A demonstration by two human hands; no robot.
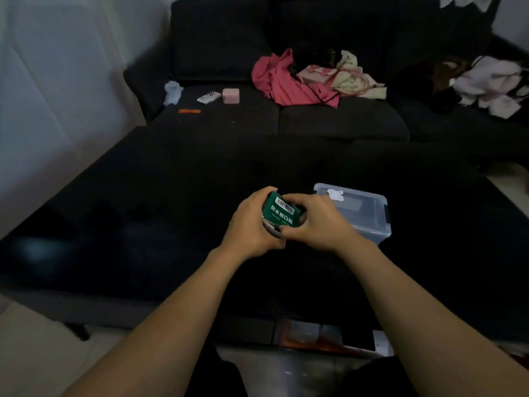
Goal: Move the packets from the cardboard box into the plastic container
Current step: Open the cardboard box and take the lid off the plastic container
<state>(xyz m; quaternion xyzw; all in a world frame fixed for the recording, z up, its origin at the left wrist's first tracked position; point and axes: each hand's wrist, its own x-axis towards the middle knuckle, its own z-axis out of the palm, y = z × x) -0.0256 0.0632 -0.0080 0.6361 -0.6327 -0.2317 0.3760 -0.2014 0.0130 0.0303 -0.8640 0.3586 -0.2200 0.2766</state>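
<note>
Wide dark upholstered ottoman [143, 224] fills the foreground, and it's the work surface here: the clear rectangular plastic container [372, 222] sits on it to the person's right, lid off, mouth up, ready to receive. Inside it I can make out something pale near the far corner and a dark shape further in, too dim to name. Just left of it, touching distance, the small green cardboard box [282, 214] with white lettering is up off the surface, tilted. Left hand [252, 224] wraps its far end to steady it; right hand [317, 222] curls over the near end, fingers working at the flap, likely to get the packets out. Packets themselves: only a pale edge shows beneath.
</note>
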